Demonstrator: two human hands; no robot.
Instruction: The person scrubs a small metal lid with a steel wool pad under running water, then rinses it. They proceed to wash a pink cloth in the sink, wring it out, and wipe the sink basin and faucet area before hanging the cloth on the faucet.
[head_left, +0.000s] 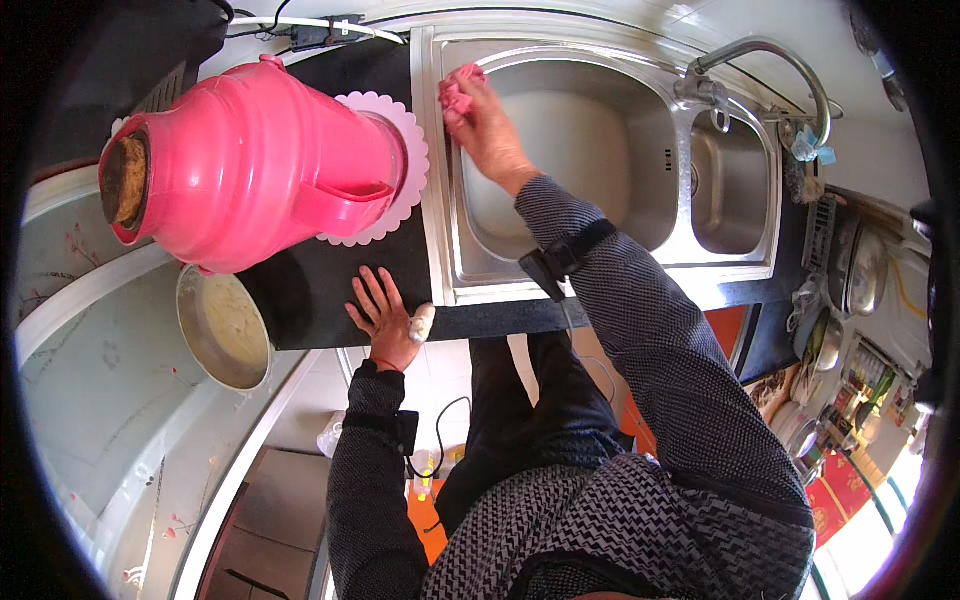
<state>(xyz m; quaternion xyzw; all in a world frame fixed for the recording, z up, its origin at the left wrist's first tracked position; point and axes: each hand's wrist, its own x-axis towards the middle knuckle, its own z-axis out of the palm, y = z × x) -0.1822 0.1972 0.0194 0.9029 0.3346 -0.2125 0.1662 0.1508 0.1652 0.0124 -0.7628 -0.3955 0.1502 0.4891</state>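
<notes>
In my right hand (491, 135) is a bunched pink cloth (461, 88), pressed on the back left corner of the stainless steel sink's rim (459, 247). The large sink basin (585, 142) lies just right of that hand. My left hand (388, 319) rests flat on the black countertop (330, 292) by its front edge, fingers spread and holding nothing. Its thumb is wrapped in a white covering (422, 322). Behind that hand a pink thermos flask (247, 165) with a cork stopper (129, 180) stands on a pink scalloped mat (416, 150).
A metal bowl (259, 352) with a pale substance inside sits left of my left hand. The faucet (772, 49) arches over the small basin (731, 187) at the right. Pans (866, 270) hang on the right wall. Cables (262, 26) run behind the flask.
</notes>
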